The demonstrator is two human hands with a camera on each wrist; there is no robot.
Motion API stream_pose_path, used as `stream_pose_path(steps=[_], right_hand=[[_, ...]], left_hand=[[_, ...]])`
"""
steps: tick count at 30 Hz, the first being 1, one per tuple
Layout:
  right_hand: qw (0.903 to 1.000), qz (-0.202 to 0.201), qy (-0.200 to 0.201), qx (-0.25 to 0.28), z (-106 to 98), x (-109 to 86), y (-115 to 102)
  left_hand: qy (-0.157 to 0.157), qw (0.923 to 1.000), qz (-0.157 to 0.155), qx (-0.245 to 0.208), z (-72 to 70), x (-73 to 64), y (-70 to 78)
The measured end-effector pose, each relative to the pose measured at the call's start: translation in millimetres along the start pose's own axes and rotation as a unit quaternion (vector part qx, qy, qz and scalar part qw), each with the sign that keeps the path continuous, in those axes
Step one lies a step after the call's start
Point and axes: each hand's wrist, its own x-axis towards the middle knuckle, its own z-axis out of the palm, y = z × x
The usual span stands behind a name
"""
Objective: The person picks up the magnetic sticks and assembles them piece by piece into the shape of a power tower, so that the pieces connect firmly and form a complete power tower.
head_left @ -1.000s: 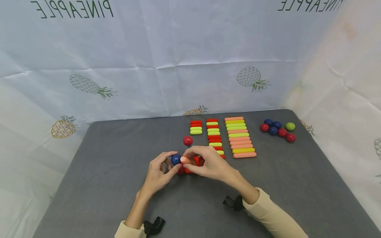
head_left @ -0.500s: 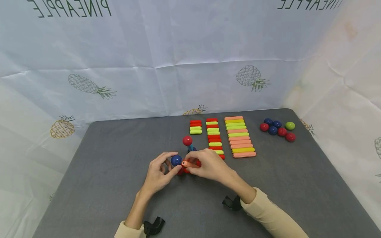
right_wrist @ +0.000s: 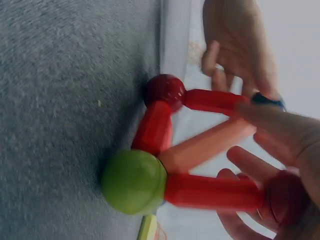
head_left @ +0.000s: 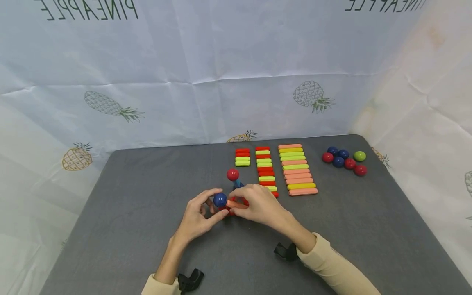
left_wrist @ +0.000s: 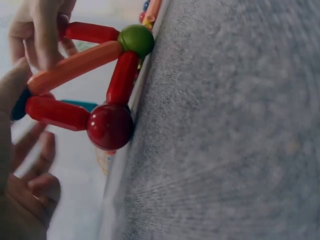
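A small frame of rods and balls stands on the table between both hands. My left hand (head_left: 199,213) holds the blue ball (head_left: 220,200) between thumb and index finger, at the top of an upright red rod (left_wrist: 57,113). Below that rod sits a red ball (left_wrist: 110,126), linked by another red rod (left_wrist: 123,79) to a green ball (right_wrist: 134,182). With thumb and fingers my right hand (head_left: 263,205) pinches an orange rod (left_wrist: 75,67), slanting from the green ball up to the blue one. A second upright red rod (right_wrist: 215,192) carries a dark red ball (right_wrist: 286,197) near my right hand.
Behind the hands, another red ball (head_left: 232,174) tops a blue rod (head_left: 237,184). Farther back lie columns of red and yellow-green rods (head_left: 264,165), and longer orange, yellow and green rods (head_left: 298,171). Loose blue, red and green balls (head_left: 350,164) rest at the back right.
The orange rod has swung from pointing toward the camera to lying with its end at the blue ball. My left hand and the blue ball have shifted slightly right.
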Motion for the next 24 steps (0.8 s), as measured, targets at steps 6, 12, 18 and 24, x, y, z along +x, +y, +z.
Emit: stream_pose_path(steps=[6,12,18,24], right_hand=[[0.9941,0.046,-0.013,0.098,-16,-16.5,19],[0.9810,0.096,-0.113,0.125,-12,-34.0,37],[0.9799,0.103,-0.121,0.121,-1,-37.1,39],[0.9822,0.094,-0.089,0.136,5,-34.8,39]], left_hand=[[-0.072,0.9911,-0.087,0.070,3.2,-4.6,-4.2],[-0.055,0.9876,-0.133,0.064,2.2,-5.0,-4.2],[-0.045,0.9866,-0.142,0.066,-0.4,-4.8,-4.5],[-0.054,0.9889,-0.123,0.064,-1.4,-4.4,-6.1]])
